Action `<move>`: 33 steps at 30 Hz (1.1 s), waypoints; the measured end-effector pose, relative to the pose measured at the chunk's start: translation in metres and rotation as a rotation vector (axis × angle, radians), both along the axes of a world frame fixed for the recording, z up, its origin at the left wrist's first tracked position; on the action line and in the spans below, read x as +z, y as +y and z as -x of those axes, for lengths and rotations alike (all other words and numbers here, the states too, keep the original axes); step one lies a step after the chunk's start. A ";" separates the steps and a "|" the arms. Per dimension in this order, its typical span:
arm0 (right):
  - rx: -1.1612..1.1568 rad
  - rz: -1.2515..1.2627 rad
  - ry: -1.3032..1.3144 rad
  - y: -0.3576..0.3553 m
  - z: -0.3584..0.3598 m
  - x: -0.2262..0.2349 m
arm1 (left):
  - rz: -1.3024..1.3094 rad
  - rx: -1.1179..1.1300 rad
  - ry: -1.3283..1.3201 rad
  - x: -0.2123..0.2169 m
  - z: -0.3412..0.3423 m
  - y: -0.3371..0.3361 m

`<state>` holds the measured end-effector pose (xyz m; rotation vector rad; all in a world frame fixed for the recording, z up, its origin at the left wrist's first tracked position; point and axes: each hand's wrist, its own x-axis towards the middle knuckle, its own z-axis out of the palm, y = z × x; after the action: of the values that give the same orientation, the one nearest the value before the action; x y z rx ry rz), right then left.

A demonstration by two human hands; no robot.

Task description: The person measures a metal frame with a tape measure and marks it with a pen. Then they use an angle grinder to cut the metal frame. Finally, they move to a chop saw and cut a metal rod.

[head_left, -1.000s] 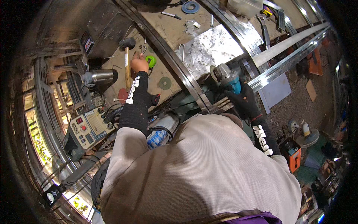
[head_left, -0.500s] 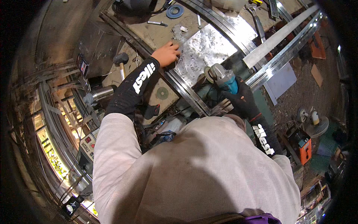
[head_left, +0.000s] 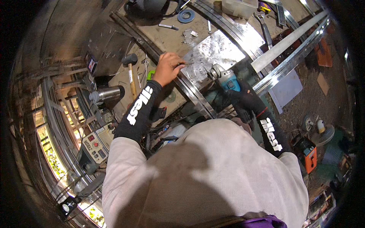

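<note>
Blue grinder point(head_left: 227, 80) sits low at about 4 o'clock, and the gloved right hand point(head_left: 243, 99) has its grip closed around it. A moment ago the left hand point(head_left: 166, 68) was over by the hammer point(head_left: 131, 72) at 9 o'clock. Now it has let that go and pinches a thin metal piece point(head_left: 186, 64) on the shiny sheet point(head_left: 216, 51). So both hands meet at the sheet on the worktop point(head_left: 167, 38). Farther off, at 12 o'clock, lies a blue ring point(head_left: 186, 16).
</note>
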<state>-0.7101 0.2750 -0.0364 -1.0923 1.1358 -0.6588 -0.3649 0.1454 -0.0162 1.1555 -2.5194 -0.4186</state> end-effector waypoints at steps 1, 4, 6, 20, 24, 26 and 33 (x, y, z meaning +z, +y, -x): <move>0.048 -0.018 0.008 -0.004 0.000 0.004 | -0.002 0.055 0.072 0.005 -0.002 0.014; 0.128 -0.190 -0.024 -0.015 -0.004 0.014 | 0.055 0.157 0.180 0.016 -0.007 0.052; 0.224 -0.250 -0.039 -0.022 -0.006 0.019 | 0.136 0.174 0.190 0.024 -0.013 0.071; 0.442 0.123 0.161 -0.001 -0.050 0.046 | 0.364 0.124 0.051 0.049 -0.042 0.139; 0.311 0.349 0.149 0.020 -0.064 0.065 | 0.324 0.194 0.055 0.042 -0.037 0.152; 0.290 0.524 0.265 0.027 -0.065 0.070 | 0.287 0.238 0.081 0.037 -0.033 0.158; 0.229 0.861 0.611 0.052 -0.061 0.075 | 0.017 0.438 0.298 0.024 -0.026 0.172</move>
<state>-0.6492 0.3272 0.0381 -2.2361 1.2228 -0.6608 -0.3392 0.3172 0.0077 1.4680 -1.9459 -0.4140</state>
